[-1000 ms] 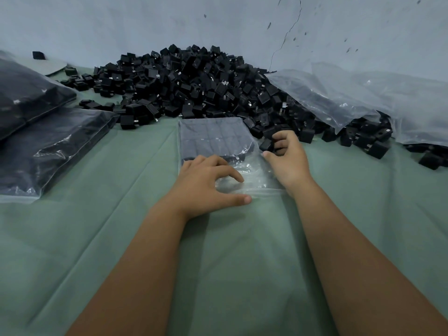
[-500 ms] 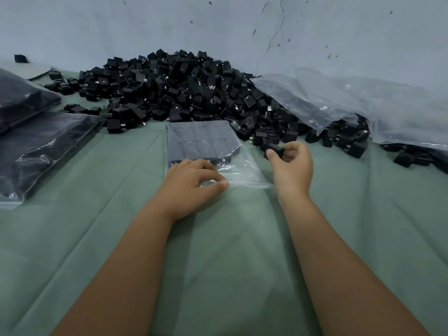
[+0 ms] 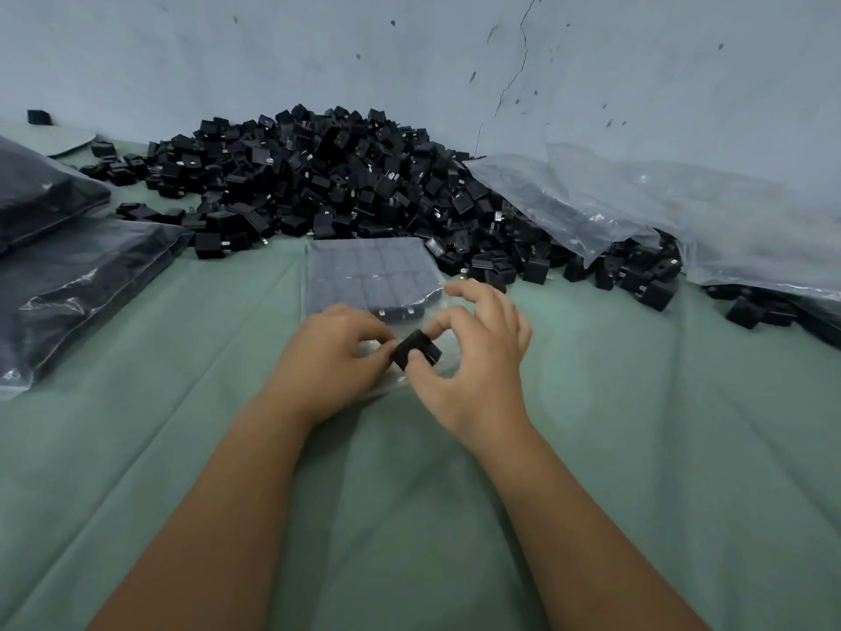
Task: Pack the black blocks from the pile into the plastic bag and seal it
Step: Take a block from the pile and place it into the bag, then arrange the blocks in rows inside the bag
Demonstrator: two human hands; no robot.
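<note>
Right hand (image 3: 473, 357) pinching one black block (image 3: 416, 350) at mouth of plastic bag (image 3: 368, 271); left hand (image 3: 332, 357) curled, gripping bag's open edge. Bag flat on green cloth-covered counter (image 3: 409, 516), part-filled with rows of blocks, just before pile (image 3: 318, 184). Filled bags (image 3: 68, 275) at left, loose clear bags (image 3: 660, 211) at right, cracked grey-blue wall (image 3: 409, 52) behind.

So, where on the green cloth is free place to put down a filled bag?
Bare green cloth lies right of the right hand, and between the forearms. Crowded: the block pile behind, filled bags at left.
</note>
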